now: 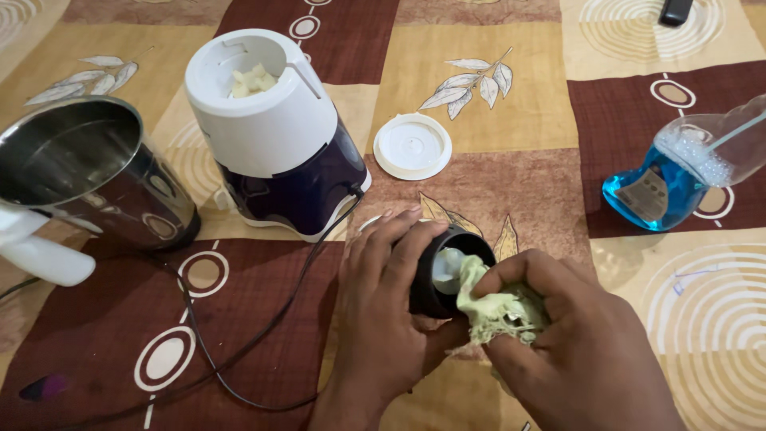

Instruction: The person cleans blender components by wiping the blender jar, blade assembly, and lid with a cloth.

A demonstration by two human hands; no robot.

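Dark jar on patterned cloth, tilted | left hand fingers wrapped around it | right hand fingers closed on green rag, pressed into jar opening | mixer base near

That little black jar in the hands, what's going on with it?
The left hand grips a small dark jar tipped on its side, while the right hand pushes a pale green cloth into its mouth. Beside them stand a white and blue mixer base, a steel jar, a white lid and a bottle of blue liquid.
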